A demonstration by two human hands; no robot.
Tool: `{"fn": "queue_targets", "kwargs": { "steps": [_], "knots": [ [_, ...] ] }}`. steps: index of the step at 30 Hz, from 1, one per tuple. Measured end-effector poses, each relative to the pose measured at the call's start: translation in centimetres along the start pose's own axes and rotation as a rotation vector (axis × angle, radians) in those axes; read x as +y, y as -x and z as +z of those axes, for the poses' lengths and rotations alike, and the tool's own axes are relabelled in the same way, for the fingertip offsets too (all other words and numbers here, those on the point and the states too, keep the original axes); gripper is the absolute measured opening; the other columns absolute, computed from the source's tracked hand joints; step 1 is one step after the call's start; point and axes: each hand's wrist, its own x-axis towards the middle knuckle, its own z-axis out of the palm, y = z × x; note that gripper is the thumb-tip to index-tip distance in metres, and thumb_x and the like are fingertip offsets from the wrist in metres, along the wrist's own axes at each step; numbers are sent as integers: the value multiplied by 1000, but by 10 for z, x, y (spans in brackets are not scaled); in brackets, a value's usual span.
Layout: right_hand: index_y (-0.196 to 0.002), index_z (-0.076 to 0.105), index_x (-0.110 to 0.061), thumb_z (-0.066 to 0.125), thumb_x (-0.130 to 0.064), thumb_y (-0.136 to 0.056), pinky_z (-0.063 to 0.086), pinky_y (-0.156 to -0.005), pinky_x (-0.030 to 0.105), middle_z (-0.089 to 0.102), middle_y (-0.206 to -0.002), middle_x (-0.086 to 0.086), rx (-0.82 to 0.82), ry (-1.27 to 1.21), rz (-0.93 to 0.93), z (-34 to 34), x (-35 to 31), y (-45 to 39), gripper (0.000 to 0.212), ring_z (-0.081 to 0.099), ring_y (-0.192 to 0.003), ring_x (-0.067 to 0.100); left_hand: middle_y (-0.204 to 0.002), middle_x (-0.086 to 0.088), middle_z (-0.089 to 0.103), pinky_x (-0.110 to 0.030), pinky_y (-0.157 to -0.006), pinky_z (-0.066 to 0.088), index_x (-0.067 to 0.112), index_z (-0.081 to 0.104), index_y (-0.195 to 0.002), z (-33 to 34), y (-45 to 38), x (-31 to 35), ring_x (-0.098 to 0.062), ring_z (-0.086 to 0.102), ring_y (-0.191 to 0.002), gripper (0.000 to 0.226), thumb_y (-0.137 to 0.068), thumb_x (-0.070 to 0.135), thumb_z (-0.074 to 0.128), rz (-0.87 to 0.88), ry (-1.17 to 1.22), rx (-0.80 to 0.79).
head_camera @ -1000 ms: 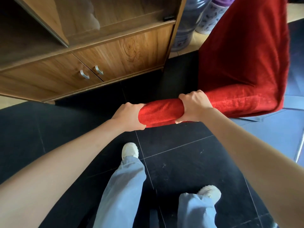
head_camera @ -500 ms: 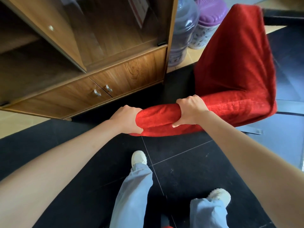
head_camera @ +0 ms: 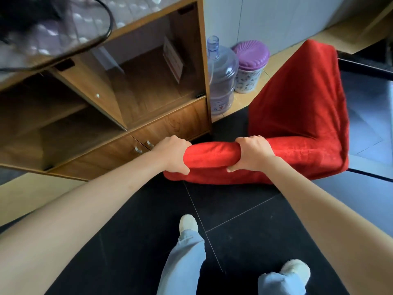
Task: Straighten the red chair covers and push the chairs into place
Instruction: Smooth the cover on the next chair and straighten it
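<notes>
Red plush fabric covers the whole chair: the chair cover is drawn over the backrest and the seat, with wrinkles running along the seat's right portion and a loose lower hem hanging at the near edge. No frame or legs show beneath the cloth. The chair stands on the dark tiled floor, right of centre, with its rolled top edge lying nearest the person and its far end pointing toward the far right.

Left hand is closed over the left end of the rolled edge; its fingers curl over the top and the thumb presses the near face, so the fabric bunches against the palm. Right hand is closed on the same edge just to the right, fingers over the far side, thumb underneath at the near side. A short span of cover lies between the two hands, touching both.

A wooden cabinet with glass doors stands to the left of the chair, near but apart. A clear water jug and a purple-lidded container stand on the pale floor beyond, far of the chair's left side.
</notes>
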Motion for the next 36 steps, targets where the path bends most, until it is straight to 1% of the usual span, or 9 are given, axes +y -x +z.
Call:
{"fn": "queue_targets", "kwargs": {
  "steps": [2,6,10,14,17,19,24,29,36],
  "knots": [
    [-104,61,-19,71,-81,-48,44,-76,33,68,-89,-1,34,-36,26,-13,8,10,84,65,-84,24,-78,3,61,-29,-56,45,20,63,-93,-22,5,16,-20,56,-69,40,-60,39,74,9,-53,12],
    [-109,62,-18,72,-79,-46,45,-78,33,68,-91,-1,113,-120,83,-39,26,33,89,65,-87,24,-87,1,65,-35,-63,54,21,63,-101,-63,14,50,-22,60,-76,46,-60,40,74,27,-135,50],
    [-106,63,-18,75,-77,-44,46,-76,32,69,-88,-1,197,-206,138,-62,48,57,86,65,-85,23,-89,-2,67,-40,-69,55,20,61,-104,-92,23,85,-27,62,-80,51,-59,38,74,32,-170,191],
    [-101,65,-18,78,-73,-44,46,-74,32,69,-84,-1,266,-280,173,-78,72,81,81,66,-83,23,-100,-2,69,-35,-76,51,22,60,-115,-104,35,111,-29,64,-92,60,-60,38,77,68,-56,387],
    [-98,65,-17,80,-71,-44,48,-74,34,69,-84,0,301,-340,194,-88,89,99,78,65,-83,23,-104,2,70,-31,-78,46,23,64,-115,-111,43,129,-25,65,-96,64,-56,37,84,145,76,519],
    [-98,66,-17,81,-69,-44,49,-74,34,69,-85,-1,321,-381,208,-93,101,110,76,65,-83,23,-105,3,71,-27,-81,44,22,66,-115,-116,45,143,-22,66,-96,66,-53,34,88,188,137,568],
    [-99,67,-19,83,-64,-44,48,-71,33,69,-85,-3,372,-462,237,-104,126,140,73,65,-82,22,-104,1,71,-30,-87,48,18,67,-115,-136,48,183,-20,67,-95,67,-53,32,90,323,130,571],
    [-104,66,-23,86,-59,-44,45,-71,30,70,-90,-4,371,-517,286,-112,151,173,73,65,-87,21,-106,0,72,-27,-87,46,15,67,-116,-146,52,224,-19,67,-94,71,-52,33,92,439,97,567],
    [-106,65,-25,88,-52,-44,39,-70,28,67,-91,-8,374,-588,328,-118,181,214,72,63,-90,18,-106,2,72,-25,-86,47,16,68,-114,-148,61,279,-15,67,-94,71,-50,35,92,482,138,587]
  ]
}}
